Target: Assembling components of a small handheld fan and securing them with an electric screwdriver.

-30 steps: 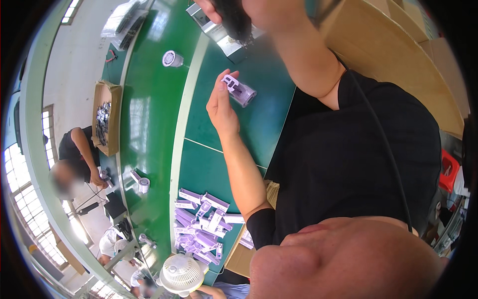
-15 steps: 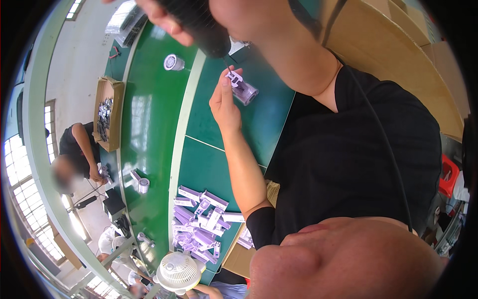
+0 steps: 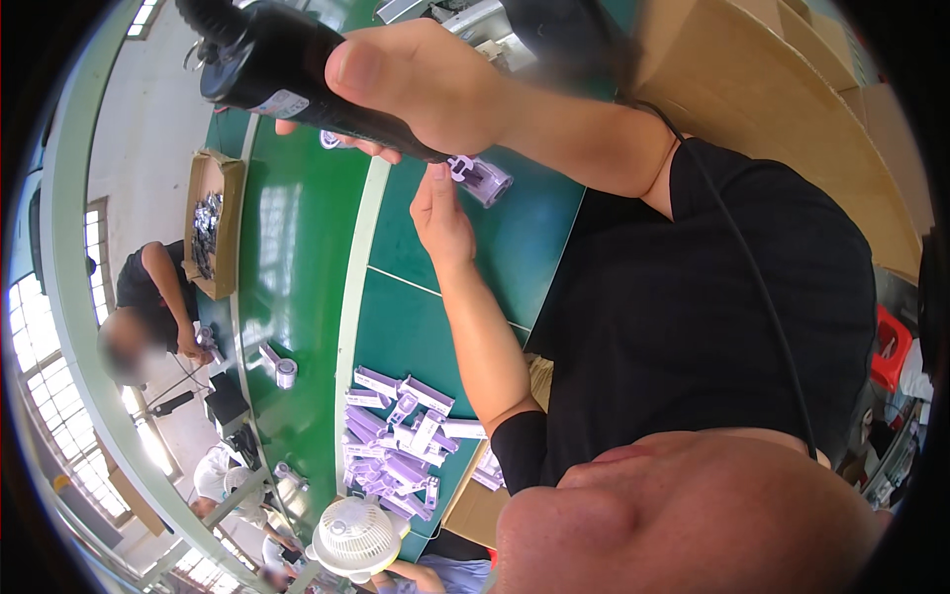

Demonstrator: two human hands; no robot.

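My right hand (image 3: 426, 84) is wrapped round a black electric screwdriver (image 3: 302, 104), its thumb lying along the body. The tool slants down to the right, and its nose meets the near end of a pale purple plastic housing (image 3: 487, 182). That housing is pinched between the fingers and thumb of my left hand (image 3: 442, 220), over the dark green table (image 3: 406, 315). The screwdriver's bit and the exact contact spot are hidden by the tool's nose and my left fingertips.
Purple parts (image 3: 406, 445) lie heaped on the table beside a white fan (image 3: 356, 537). Left of the table runs a green conveyor belt (image 3: 302, 238) carrying a few parts (image 3: 284, 372). Across it a co-worker (image 3: 153, 287) handles a part near an open cardboard box (image 3: 228, 228).
My right hand has brought the screwdriver lower and tilted it, its nose now against the housing. A round part on the belt is now mostly covered by that hand. My left hand has shifted slightly.
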